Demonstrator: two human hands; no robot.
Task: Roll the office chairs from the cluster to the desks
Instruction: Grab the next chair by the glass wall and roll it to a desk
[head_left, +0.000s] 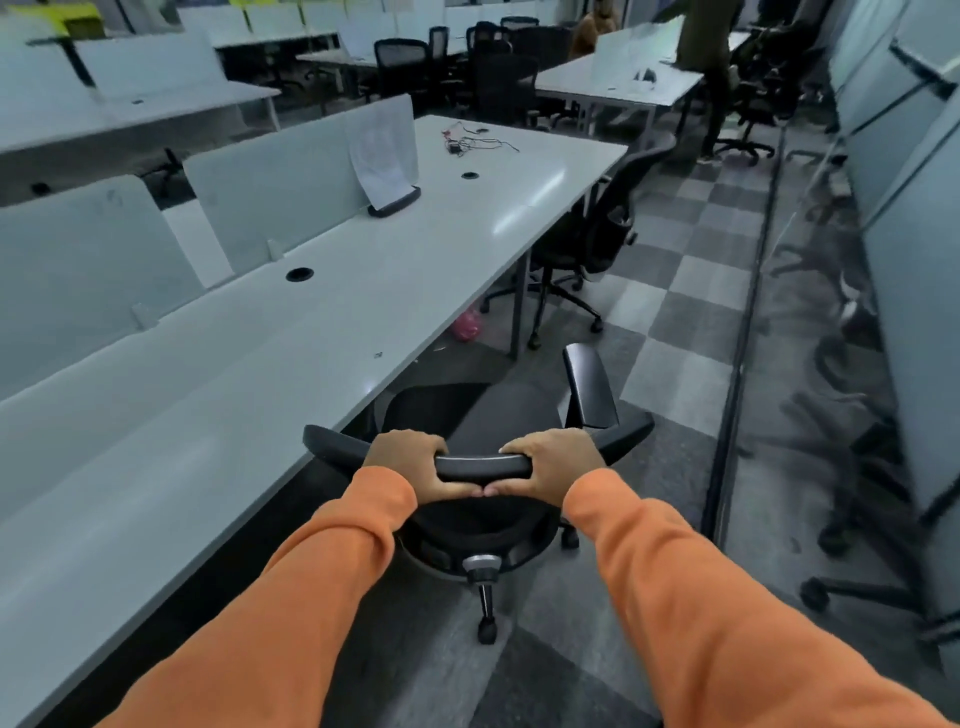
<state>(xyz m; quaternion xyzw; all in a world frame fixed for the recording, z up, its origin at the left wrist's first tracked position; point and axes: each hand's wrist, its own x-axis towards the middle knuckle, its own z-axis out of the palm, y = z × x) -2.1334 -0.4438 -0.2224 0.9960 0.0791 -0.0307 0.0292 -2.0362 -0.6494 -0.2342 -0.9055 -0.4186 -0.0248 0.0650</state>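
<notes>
both hands, left hand (410, 462) and right hand (550, 467), grip the chair (483, 467) backrest beside the desk (311, 338).

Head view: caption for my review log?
Left hand and right hand grip the office chair backrest beside a white desk.

The one view comes from a wide-angle camera on the person's head, at standing height, tilted forward and down. Nearest, at bottom centre, two orange sleeves (311, 597) reach out to the left hand (408, 460) and right hand (553, 460), which grip the top rail of a black mesh office chair (498, 415) seen from behind and above. A long white desk (260, 389) runs away along the left, and the grey chequered carpet floor (675, 322) along the right. Straight lines bow near the edges. The far rows of the room sit small and blurred at the top.
</notes>
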